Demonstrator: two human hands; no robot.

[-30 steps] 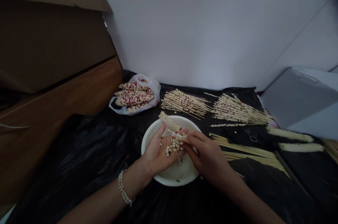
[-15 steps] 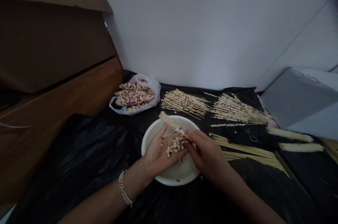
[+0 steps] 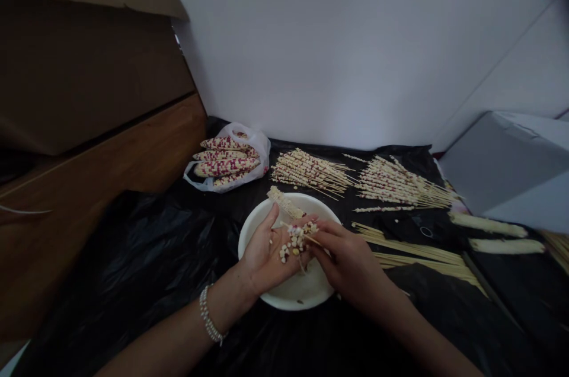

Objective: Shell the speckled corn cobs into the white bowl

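Observation:
My left hand is palm up over a white bowl, its fingers slightly cupped under a small heap of loose corn kernels. Between the fingertips of my right hand is a thin skewer. Its front part lies among the kernels above my left palm, and how many are threaded on it I cannot tell. Beyond my left fingers, a mostly stripped corn cob slants across the bowl's far side. Whether my left fingers touch the cob is hidden.
A plastic bag of speckled corn cobs stands back left. Two piles of kernel-threaded skewers lie behind the bowl. Bare sticks and two pale cobs are at right. Black plastic sheeting covers the surface.
The skewer in my right hand has shifted and now points more to the left, over the kernels in my left palm. The cob and left hand stay nearly still.

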